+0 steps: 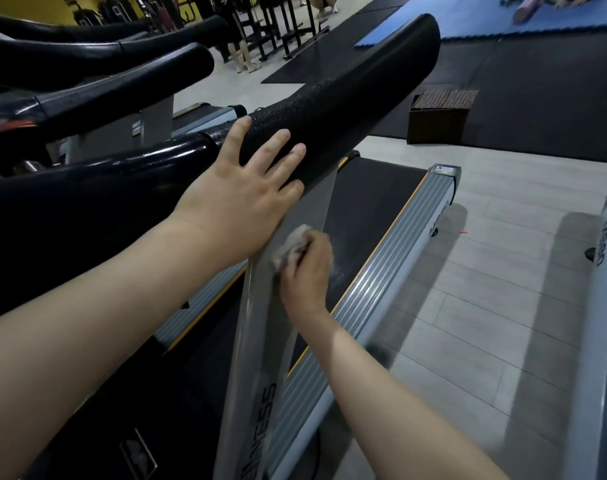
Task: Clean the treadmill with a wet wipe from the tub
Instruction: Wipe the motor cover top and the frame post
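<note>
My left hand (pixel 250 188) lies flat with fingers spread on the treadmill's black padded handrail (pixel 357 98), holding nothing. Below it, my right hand (pixel 307 271) is closed on a crumpled white wet wipe (pixel 291 245) and presses it against the grey upright post (pixel 260 334) that slopes down from the handrail. The treadmill's black belt (pixel 371 209) and its grey ribbed side rail (pixel 395 268) lie beneath. The wipe tub is not in view.
More treadmill handrails (pixel 122 77) stand in a row to the left. Another grey treadmill frame (pixel 603 306) is at the right edge. A dark wooden box (pixel 440 116) sits on the black floor mat beyond, with blue mats (pixel 502 15) and people's legs further back.
</note>
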